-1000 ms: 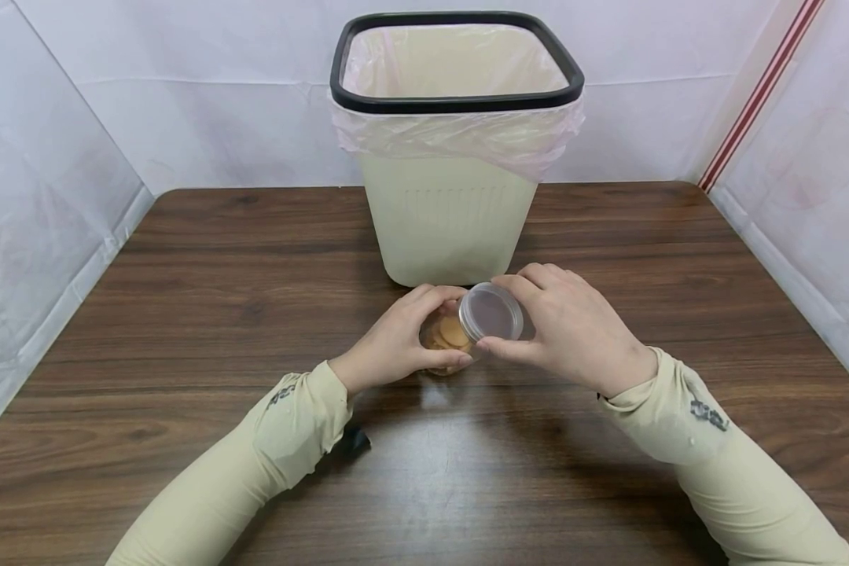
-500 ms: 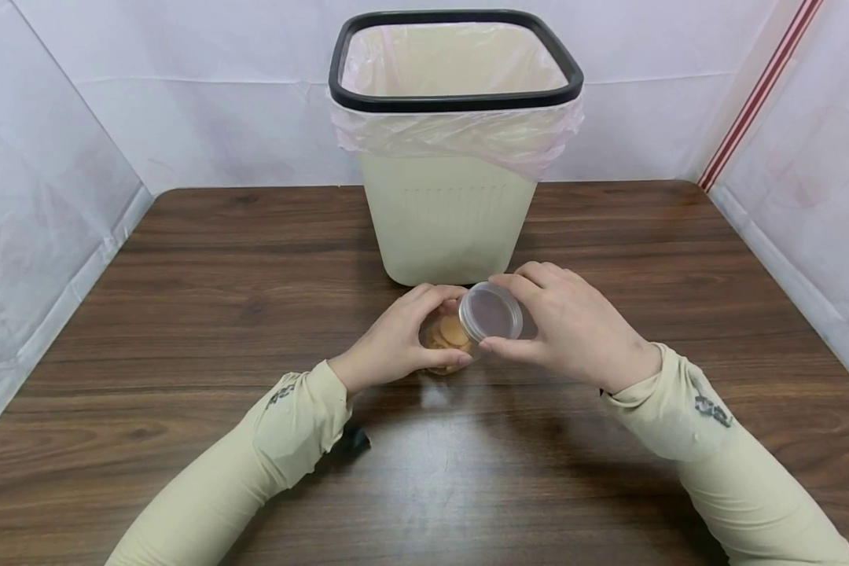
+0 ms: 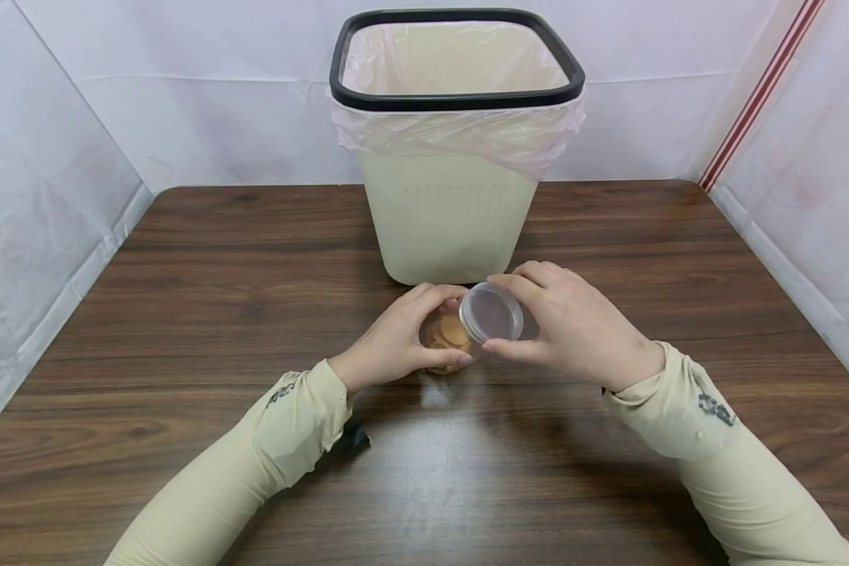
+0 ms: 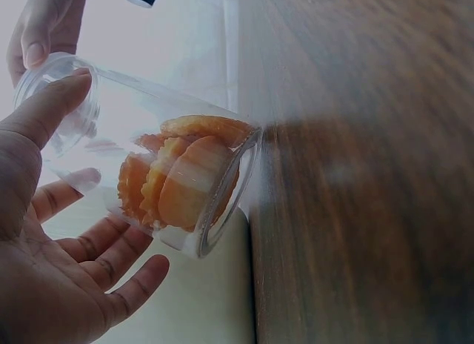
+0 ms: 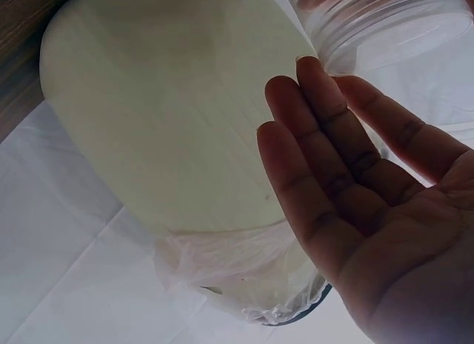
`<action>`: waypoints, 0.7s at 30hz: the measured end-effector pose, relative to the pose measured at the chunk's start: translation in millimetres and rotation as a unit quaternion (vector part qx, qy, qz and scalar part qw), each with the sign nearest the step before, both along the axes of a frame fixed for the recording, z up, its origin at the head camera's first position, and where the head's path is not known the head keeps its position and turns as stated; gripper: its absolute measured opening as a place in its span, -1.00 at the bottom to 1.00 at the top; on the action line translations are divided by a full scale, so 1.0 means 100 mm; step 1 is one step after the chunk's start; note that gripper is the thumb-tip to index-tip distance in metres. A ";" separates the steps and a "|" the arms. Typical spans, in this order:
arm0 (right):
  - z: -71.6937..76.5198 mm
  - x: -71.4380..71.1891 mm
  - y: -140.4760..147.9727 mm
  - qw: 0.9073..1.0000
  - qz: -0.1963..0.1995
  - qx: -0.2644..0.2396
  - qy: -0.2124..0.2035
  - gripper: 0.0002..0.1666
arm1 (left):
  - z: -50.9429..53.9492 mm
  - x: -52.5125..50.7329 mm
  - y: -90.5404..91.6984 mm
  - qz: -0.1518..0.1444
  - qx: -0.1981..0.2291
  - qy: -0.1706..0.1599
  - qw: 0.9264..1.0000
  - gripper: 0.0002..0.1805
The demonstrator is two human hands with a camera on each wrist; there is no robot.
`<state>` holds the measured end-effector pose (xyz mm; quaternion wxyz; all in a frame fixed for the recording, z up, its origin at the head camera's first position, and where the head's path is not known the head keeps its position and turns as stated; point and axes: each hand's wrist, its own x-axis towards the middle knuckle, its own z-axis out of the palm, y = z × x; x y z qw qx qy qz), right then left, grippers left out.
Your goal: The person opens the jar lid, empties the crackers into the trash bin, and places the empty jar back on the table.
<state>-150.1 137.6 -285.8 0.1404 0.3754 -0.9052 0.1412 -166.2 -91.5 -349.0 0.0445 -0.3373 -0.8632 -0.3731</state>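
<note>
A clear plastic jar (image 3: 453, 333) with several round, wavy-edged yellow-brown biscuits (image 4: 185, 173) leans to the right, its base at the table. Around its body go the thumb and index finger of my left hand (image 3: 403, 338); in the left wrist view the remaining fingers are spread behind it. Thumb and index finger of my right hand (image 3: 566, 322) pinch the jar's round, ridged top (image 3: 491, 313) from opposite sides. Whether that top is a separate lid or the jar's own threaded mouth, I cannot tell. In the right wrist view the other right fingers lie extended.
A cream waste bin (image 3: 449, 212) with a black rim and a pinkish plastic liner (image 3: 460, 130) stands just behind the jar. The brown wooden table (image 3: 184, 314) has white sheeting (image 3: 219, 134) along its back and sides. A small dark object (image 3: 354, 440) shows beside the left sleeve.
My right wrist has shifted very slightly to the right. The jar and my left hand look the same as before.
</note>
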 end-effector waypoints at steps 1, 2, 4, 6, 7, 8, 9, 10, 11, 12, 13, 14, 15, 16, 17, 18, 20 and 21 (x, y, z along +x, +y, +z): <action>0.00 0.00 0.00 1.000 0.002 -0.001 0.000 -0.26 | 0.00 0.00 0.00 0.000 0.000 -0.001 1.000 -0.27; 0.00 0.00 0.00 1.000 0.004 -0.002 0.000 -0.26 | 0.00 0.00 0.00 0.000 0.000 -0.001 1.000 -0.27; 0.00 -0.01 0.00 1.000 0.008 -0.003 -0.001 -0.26 | 0.00 0.00 0.00 0.000 0.001 -0.002 1.000 -0.27; 0.01 -0.01 0.01 1.000 0.012 -0.003 -0.003 -0.25 | 0.00 0.00 0.00 -0.001 0.001 -0.003 1.000 -0.27; 0.01 -0.01 0.01 1.000 0.013 -0.002 -0.004 -0.25 | 0.00 0.00 0.00 -0.001 0.001 -0.004 1.000 -0.27; 0.01 -0.01 0.01 1.000 0.015 -0.001 -0.006 -0.25 | 0.00 0.00 0.00 -0.002 0.001 -0.004 1.000 -0.28; 0.01 -0.02 0.02 1.000 0.016 0.000 -0.007 -0.24 | 0.00 -0.01 0.00 -0.002 0.002 -0.003 1.000 -0.28; 0.01 -0.02 0.02 1.000 0.018 0.000 -0.008 -0.24 | 0.00 -0.01 0.00 -0.002 0.002 -0.003 1.000 -0.28; 0.01 -0.02 0.02 1.000 0.019 0.001 -0.009 -0.24 | 0.00 -0.01 0.00 -0.003 0.003 -0.002 1.000 -0.28; 0.01 -0.02 0.02 1.000 0.020 0.000 -0.010 -0.24 | 0.00 -0.01 0.00 -0.004 0.004 -0.001 1.000 -0.28; 0.01 -0.02 0.02 1.000 0.021 0.000 -0.010 -0.24 | 0.00 -0.01 0.00 -0.004 0.004 -0.002 1.000 -0.28; 0.01 -0.02 0.03 1.000 0.022 -0.001 -0.010 -0.24 | 0.00 -0.01 0.00 -0.004 0.005 -0.001 1.000 -0.28; 0.01 -0.02 0.03 1.000 0.024 -0.002 -0.010 -0.24 | 0.00 -0.01 0.00 -0.005 0.005 -0.001 1.000 -0.28; 0.01 -0.02 0.03 1.000 0.025 -0.003 -0.010 -0.25 | -0.01 -0.01 0.00 -0.005 0.006 -0.001 1.000 -0.28; 0.01 -0.02 0.03 1.000 0.026 -0.004 -0.010 -0.25 | -0.01 -0.01 0.00 -0.005 0.006 -0.001 1.000 -0.28; 0.01 -0.02 0.03 1.000 0.027 -0.004 -0.010 -0.25 | -0.01 -0.01 0.00 -0.005 0.006 -0.001 1.000 -0.28; 0.01 -0.03 0.03 1.000 0.028 -0.005 -0.010 -0.25 | -0.01 -0.02 0.00 -0.005 0.005 0.000 1.000 -0.28; 0.01 -0.03 0.03 1.000 0.029 -0.004 -0.011 -0.26 | -0.01 -0.02 0.00 -0.005 0.005 0.000 1.000 -0.28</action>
